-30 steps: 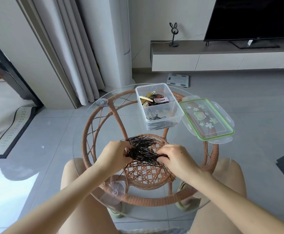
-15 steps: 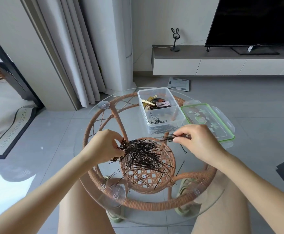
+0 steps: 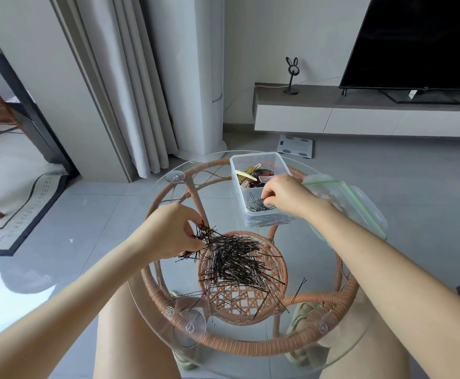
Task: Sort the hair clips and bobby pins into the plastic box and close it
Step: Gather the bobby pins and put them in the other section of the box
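Observation:
A clear plastic box stands open at the far side of the round glass table. Its far compartment holds hair clips; its near one holds a few black bobby pins. My right hand is inside the near compartment, fingers pinched on bobby pins just above those lying there. A large heap of black bobby pins lies on the middle of the table. My left hand pinches the heap's left end. The box lid, clear with a green rim, lies to the right of the box, partly behind my right forearm.
The glass top rests on a rattan frame with suction cups. Stray pins lie near the heap's right. A curtain, a bathroom scale and a TV cabinet stand beyond. My knees are under the table.
My right hand took a pinch of bobby pins from the heap and carried it up and away into the box's near compartment. My left hand stayed at the heap's left end.

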### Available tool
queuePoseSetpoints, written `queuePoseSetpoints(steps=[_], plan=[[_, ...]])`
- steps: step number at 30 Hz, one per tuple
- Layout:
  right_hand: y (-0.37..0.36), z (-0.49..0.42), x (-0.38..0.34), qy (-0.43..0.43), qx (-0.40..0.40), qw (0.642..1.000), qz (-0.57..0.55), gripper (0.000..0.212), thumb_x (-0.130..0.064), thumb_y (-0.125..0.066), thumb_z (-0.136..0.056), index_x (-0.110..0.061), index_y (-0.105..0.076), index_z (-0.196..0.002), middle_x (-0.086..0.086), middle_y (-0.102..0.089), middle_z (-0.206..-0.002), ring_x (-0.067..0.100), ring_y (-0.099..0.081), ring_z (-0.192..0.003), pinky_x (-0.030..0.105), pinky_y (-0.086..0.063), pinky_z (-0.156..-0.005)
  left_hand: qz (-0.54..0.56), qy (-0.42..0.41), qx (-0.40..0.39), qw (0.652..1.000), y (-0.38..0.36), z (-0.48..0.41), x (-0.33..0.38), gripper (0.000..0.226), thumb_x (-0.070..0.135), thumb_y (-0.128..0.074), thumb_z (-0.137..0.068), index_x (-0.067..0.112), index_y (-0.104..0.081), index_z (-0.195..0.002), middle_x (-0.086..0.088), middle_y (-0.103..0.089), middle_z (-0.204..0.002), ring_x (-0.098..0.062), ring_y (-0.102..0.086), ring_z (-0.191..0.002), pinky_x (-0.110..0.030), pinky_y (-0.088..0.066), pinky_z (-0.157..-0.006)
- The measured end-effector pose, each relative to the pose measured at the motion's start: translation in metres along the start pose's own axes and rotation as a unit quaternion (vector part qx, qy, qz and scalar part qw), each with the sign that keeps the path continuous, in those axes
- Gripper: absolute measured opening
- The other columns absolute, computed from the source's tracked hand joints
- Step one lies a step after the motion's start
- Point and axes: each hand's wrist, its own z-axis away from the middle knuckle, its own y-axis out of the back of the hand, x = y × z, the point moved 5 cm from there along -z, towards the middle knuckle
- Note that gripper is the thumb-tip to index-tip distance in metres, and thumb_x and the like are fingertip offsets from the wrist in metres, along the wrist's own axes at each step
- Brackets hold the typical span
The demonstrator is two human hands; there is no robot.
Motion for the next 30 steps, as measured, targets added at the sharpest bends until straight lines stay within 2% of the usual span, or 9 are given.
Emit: queuePoseSetpoints(steps=[4,10,13,15,17,21,23,26,30], plan=[[-0.009,0.000,0.008,-0.008,-0.027,1.000,-0.005,0.020,-0.017,-0.061,-0.083,-0.014,-0.070,-0.100,0.006,-0.068,-0.108,0.022,-0.059,-0.103,0.035,-0.047,-0.091,-0.006,-0.022,0.009,1.000,0.011,-0.006,0.011,0.040,0.025,-0.073,-0.074,0.019,-0.065,-0.113,0.007,-0.063,-0.072,0.000,-0.053,-0.058,-0.009,-0.037,-0.054],[0.025,0.032,0.028,-0.017,0.127,0.992,-0.020,0.021,-0.010,-0.051,-0.089,-0.005,-0.071,-0.093,0.008,-0.070,-0.108,0.027,-0.062,-0.096,0.038,-0.050,-0.086,-0.009,-0.084,0.030,0.996,0.027,-0.029,0.052,0.039,0.023,-0.073,-0.075,0.020,-0.065,-0.112,0.007,-0.063,-0.075,-0.007,-0.057,-0.062,-0.012,-0.041,-0.054],[0.030,0.056,0.042,-0.025,0.165,0.986,-0.029,0.019,-0.012,-0.052,-0.088,-0.012,-0.072,-0.088,0.006,-0.072,-0.092,0.025,-0.063,-0.086,0.037,-0.052,-0.076,-0.021,-0.126,0.056,0.990,0.030,-0.052,0.083,0.040,0.020,-0.071,-0.076,0.017,-0.064,-0.115,-0.001,-0.070,-0.087,-0.015,-0.060,-0.073,-0.023,-0.048,-0.067],[0.028,0.071,0.053,-0.030,0.169,0.985,-0.020,0.017,-0.014,-0.055,-0.087,-0.013,-0.071,-0.085,0.006,-0.072,-0.085,0.028,-0.064,-0.081,0.040,-0.053,-0.071,-0.042,-0.156,0.074,0.984,0.027,-0.072,0.104,0.036,0.017,-0.069,-0.077,0.014,-0.065,-0.113,-0.006,-0.072,-0.095,-0.021,-0.064,-0.083,-0.029,-0.053,-0.076],[0.025,0.086,0.059,-0.041,0.173,0.984,-0.019,0.014,-0.014,-0.058,-0.085,-0.012,-0.071,-0.082,0.007,-0.073,-0.081,0.030,-0.064,-0.077,0.040,-0.054,-0.068,-0.077,-0.185,0.076,0.977,0.015,-0.092,0.120,0.033,0.015,-0.066,-0.078,0.013,-0.067,-0.111,-0.006,-0.071,-0.099,-0.026,-0.065,-0.090,-0.030,-0.053,-0.075],[0.015,0.107,0.063,-0.041,0.157,0.987,-0.023,0.010,-0.013,-0.061,-0.084,-0.013,-0.072,-0.084,0.003,-0.072,-0.083,0.026,-0.063,-0.080,0.033,-0.051,-0.070,-0.132,-0.187,-0.001,0.974,-0.028,-0.126,0.124,0.039,0.003,-0.061,-0.082,0.016,-0.062,-0.119,-0.008,-0.065,-0.117,-0.027,-0.060,-0.104,-0.030,-0.048,-0.080],[0.009,0.112,0.062,-0.036,0.145,0.988,-0.025,0.011,-0.014,-0.061,-0.085,-0.013,-0.071,-0.085,0.002,-0.072,-0.084,0.025,-0.063,-0.083,0.034,-0.050,-0.071,-0.140,-0.174,-0.043,0.974,-0.041,-0.134,0.117,0.044,0.005,-0.064,-0.081,0.017,-0.059,-0.123,-0.008,-0.063,-0.120,-0.026,-0.057,-0.108,-0.029,-0.047,-0.084],[0.002,0.116,0.057,-0.024,0.138,0.989,-0.041,0.012,-0.014,-0.060,-0.086,-0.012,-0.072,-0.087,0.003,-0.073,-0.088,0.023,-0.064,-0.084,0.035,-0.052,-0.074,-0.104,-0.162,-0.066,0.979,-0.042,-0.135,0.107,0.046,0.014,-0.068,-0.080,0.014,-0.058,-0.124,-0.007,-0.066,-0.118,-0.024,-0.061,-0.106,-0.030,-0.049,-0.090],[-0.009,0.122,0.045,-0.029,0.088,0.994,-0.049,0.018,-0.020,-0.056,-0.089,-0.010,-0.070,-0.085,0.006,-0.072,-0.080,0.022,-0.062,-0.073,0.035,-0.051,-0.068,-0.022,-0.160,-0.003,0.987,-0.014,-0.114,0.090,0.029,0.021,-0.064,-0.084,0.014,-0.067,-0.112,-0.004,-0.070,-0.112,-0.017,-0.066,-0.097,-0.021,-0.047,-0.086]])
